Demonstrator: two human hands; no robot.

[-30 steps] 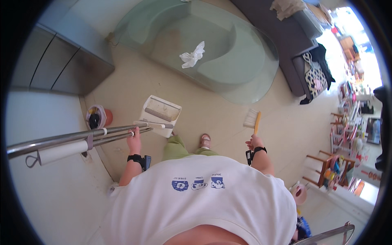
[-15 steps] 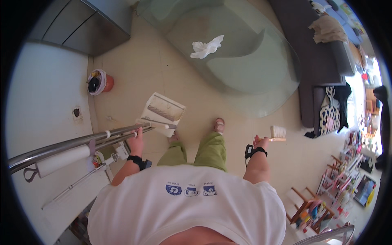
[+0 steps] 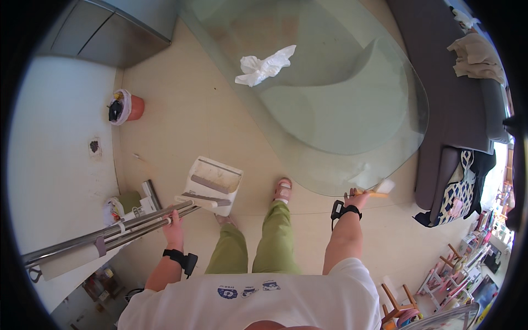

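Observation:
On the left, my left hand is closed round a bundle of shiny metal poles. A white dustpan with grey strips sits at the far end of those poles, low over the floor in front of my left foot. My right hand grips a flat brush by its orange handle. Its pale bristles are blurred and point away from me, beside the rounded near corner of a glass table. Crumpled white tissue or plastic lies on the glass.
A red bin with a bag in it stands by the left wall, below a grey cabinet. Along the right runs a dark sofa with a patterned bag. Small wooden stools and clutter fill the lower right.
I have come closer to the glass table. My right hand with the brush has moved from over the floor to the table's edge. The poles and dustpan stay in my left hand.

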